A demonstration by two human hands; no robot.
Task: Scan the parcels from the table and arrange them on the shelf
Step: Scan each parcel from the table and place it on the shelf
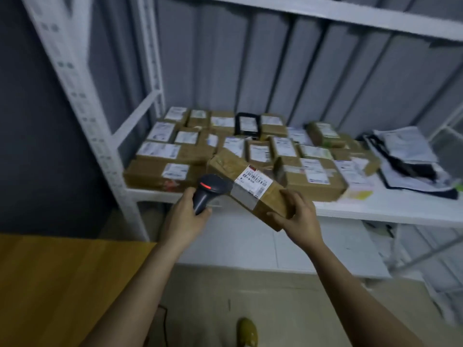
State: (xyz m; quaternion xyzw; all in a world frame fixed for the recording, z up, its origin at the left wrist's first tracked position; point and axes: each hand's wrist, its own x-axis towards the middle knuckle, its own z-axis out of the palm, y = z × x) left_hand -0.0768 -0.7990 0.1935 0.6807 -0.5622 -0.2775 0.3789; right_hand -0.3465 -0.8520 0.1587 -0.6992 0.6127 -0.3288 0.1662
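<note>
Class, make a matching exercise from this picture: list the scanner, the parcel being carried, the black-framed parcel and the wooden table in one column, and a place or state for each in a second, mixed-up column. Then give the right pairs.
Column one:
1. scanner
2. carried parcel
3. black-framed parcel
4. wooden table

Column two:
A. at the back of the shelf, among brown boxes
B. gripped in the left hand
C. at lower left of the view
D. tilted, held at its near end by the right hand

Pairs: 1-B, 2-D, 3-A, 4-C
</note>
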